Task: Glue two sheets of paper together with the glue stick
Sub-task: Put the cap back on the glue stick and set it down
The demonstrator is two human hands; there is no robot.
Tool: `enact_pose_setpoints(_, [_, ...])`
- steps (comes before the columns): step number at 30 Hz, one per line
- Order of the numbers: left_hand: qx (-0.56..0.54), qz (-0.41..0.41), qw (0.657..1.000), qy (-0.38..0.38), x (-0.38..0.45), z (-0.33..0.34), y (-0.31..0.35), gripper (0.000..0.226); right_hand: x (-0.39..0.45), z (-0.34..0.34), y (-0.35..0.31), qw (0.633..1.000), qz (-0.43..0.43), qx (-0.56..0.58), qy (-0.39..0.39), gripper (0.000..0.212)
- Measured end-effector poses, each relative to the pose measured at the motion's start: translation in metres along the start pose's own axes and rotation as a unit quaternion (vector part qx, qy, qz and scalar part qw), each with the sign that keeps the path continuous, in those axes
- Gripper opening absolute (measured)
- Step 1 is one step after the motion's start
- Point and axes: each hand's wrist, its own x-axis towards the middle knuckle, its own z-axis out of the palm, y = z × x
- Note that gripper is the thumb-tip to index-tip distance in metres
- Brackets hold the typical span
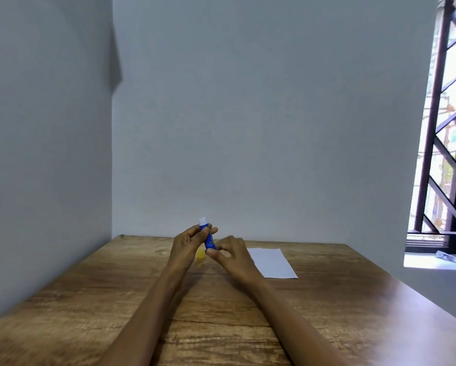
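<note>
Glue stick (208, 237): blue tube with its white tip uncovered, held nearly upright above the far middle of the table, tip pointing up and leaning slightly left.
Left hand (186, 243): fingers curled round the upper part of the glue stick, thumb on the near side, fingertips showing on the far side of the tube.
Right hand (228, 250): thumb and fingers pinch the bottom end of the glue stick; the remaining fingers are bent loosely over the table.
Yellow cap (200, 253): a small yellow piece lying on the table just below and behind the left hand, partly hidden by it; blurred, so its exact shape is unclear.
Paper (271, 262): white sheet lying flat on the table to the right of the right hand, its near left part covered by that hand and wrist; whether it is one sheet or two stacked cannot be told.
Table (89, 299): wood-grain top, set into the corner of two grey walls.
Window (448, 154): at the far right, with a dark metal grille and a pale sill.
</note>
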Motion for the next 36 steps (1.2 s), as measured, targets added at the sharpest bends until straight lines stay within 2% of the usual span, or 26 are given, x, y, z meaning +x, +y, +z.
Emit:
enact_pose_setpoints(2, [0.007, 0.004, 1.000, -0.002, 0.001, 0.003, 0.000, 0.022, 0.002, 0.001, 0.000, 0.997, 0.009, -0.044, 0.058, 0.024])
enact_pose_setpoints(4, [0.012, 0.005, 1.000, -0.012, 0.000, 0.006, 0.000, 0.023, 0.003, 0.002, 0.001, 0.996, 0.010, -0.047, 0.074, 0.030])
enact_pose_setpoints(6, [0.010, 0.004, 1.000, -0.014, 0.001, 0.006, 0.000, 0.024, 0.002, 0.002, 0.005, 0.999, 0.011, -0.012, 0.037, 0.023])
enact_pose_setpoints(9, [0.005, 0.006, 1.000, -0.007, 0.002, 0.000, 0.000, 0.023, 0.000, 0.000, 0.008, 0.998, 0.015, 0.055, -0.041, 0.028])
enact_pose_setpoints(11, [0.007, 0.008, 1.000, -0.010, 0.002, -0.001, 0.001, 0.023, 0.003, 0.000, 0.006, 0.999, 0.004, 0.032, -0.031, 0.028])
enact_pose_setpoints(15, [0.019, 0.016, 1.000, -0.017, 0.000, -0.001, 0.001, 0.023, 0.010, -0.003, 0.010, 0.999, 0.011, -0.007, 0.043, 0.021])
enact_pose_setpoints(17, [0.021, 0.014, 0.999, -0.021, -0.001, 0.000, 0.000, 0.023, 0.010, -0.002, 0.014, 0.999, 0.015, 0.016, 0.037, 0.019])
enact_pose_setpoints(19, [0.016, 0.008, 0.999, -0.026, -0.001, 0.000, -0.001, 0.023, 0.009, 0.000, 0.016, 1.000, 0.006, 0.028, -0.002, 0.021])
enact_pose_setpoints(21, [0.014, 0.008, 0.999, -0.030, 0.000, -0.001, -0.001, 0.024, 0.009, 0.002, 0.016, 1.000, -0.008, -0.007, -0.016, 0.025])
enact_pose_setpoints(24, [0.013, 0.012, 0.999, -0.038, -0.002, 0.001, 0.001, 0.022, 0.011, 0.002, 0.014, 0.991, -0.026, -0.105, 0.080, 0.023])
enact_pose_setpoints(26, [0.022, 0.018, 0.998, -0.047, -0.004, 0.006, 0.001, 0.019, 0.011, 0.001, 0.013, 0.982, -0.021, -0.136, 0.131, 0.030])
enact_pose_setpoints(28, [0.041, 0.023, 0.998, -0.051, -0.006, 0.009, 0.001, 0.022, 0.010, 0.001, 0.016, 0.981, -0.027, -0.137, 0.133, 0.033])
enact_pose_setpoints(33, [0.046, 0.035, 0.997, -0.042, -0.005, 0.003, 0.003, 0.025, 0.006, -0.001, 0.021, 0.991, -0.074, -0.094, 0.064, 0.027])
enact_pose_setpoints(36, [0.044, 0.043, 0.997, -0.052, -0.004, 0.001, 0.003, 0.024, 0.007, -0.004, 0.019, 0.983, -0.092, -0.127, 0.093, 0.023])
